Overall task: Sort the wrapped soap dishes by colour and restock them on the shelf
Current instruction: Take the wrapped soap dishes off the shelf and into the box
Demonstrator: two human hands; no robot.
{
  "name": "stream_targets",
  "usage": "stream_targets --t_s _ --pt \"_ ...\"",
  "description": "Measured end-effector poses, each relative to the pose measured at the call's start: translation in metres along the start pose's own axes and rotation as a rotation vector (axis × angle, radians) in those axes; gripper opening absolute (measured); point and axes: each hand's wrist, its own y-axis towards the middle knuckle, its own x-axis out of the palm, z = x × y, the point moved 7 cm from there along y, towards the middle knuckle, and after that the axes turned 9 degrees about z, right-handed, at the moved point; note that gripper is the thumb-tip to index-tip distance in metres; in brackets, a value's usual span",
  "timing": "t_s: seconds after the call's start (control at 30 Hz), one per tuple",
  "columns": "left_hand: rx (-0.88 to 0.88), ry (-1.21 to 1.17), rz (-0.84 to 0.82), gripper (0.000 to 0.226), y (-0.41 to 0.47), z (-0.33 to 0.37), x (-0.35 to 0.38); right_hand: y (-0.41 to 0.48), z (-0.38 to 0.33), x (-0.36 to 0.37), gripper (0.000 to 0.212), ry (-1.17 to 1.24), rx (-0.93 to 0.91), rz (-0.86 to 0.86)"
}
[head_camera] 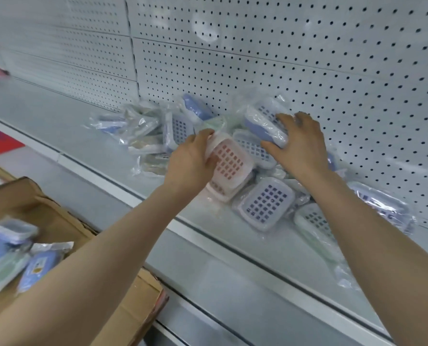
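Item 1 – left hand: fingers and thumb curled round the near edge of a pink dish, wrapped in clear film, grid face up and tilted. A second pink dish lies directly beneath the held one, touching it.

Item 2 – right hand: fingers spread over the top of a blue dish with the thumb under its lower end, so the hand clasps it. The dish is wrapped and tilted, just beside the pink one and above the heap.

Item 3 – heap: wrapped dishes lying loose on the shelf, under and between both hands, against the pegboard. A lilac dish lies flat just below the right wrist; a pale one lies beside that forearm; another lies beyond it.

Item 4 – left stack: more wrapped dishes, past the left hand's fingertips, colours hard to tell.

Item 5 – box: open cardboard, under the left forearm, holding wrapped blue dishes.
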Motion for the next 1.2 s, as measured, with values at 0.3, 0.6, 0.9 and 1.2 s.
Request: stream_targets --t_s 0.3,0.6,0.9,1.2 --pt "-0.197 0.014 0.102 0.059 -0.068 -0.121 -0.119 -0.049 -0.15 0.01 0.069 0.116 -0.071 -0.031" --pt "-0.598 0.203 -0.046 0.061 -0.224 -0.324 -0.233 -0.174 -0.357 0.089 0.06 0.323 -0.181 -0.206" --pt "-0.887 0.266 -0.439 0.064 -0.377 -0.436 -0.24 -0.327 -0.442 0.215 0.059 0.193 -0.226 -0.75" --pt "-0.916 0.279 -0.7 0.057 -0.432 -0.476 -0.173 -0.387 -0.462 0.316 0.059 0.148 -0.267 -0.988"
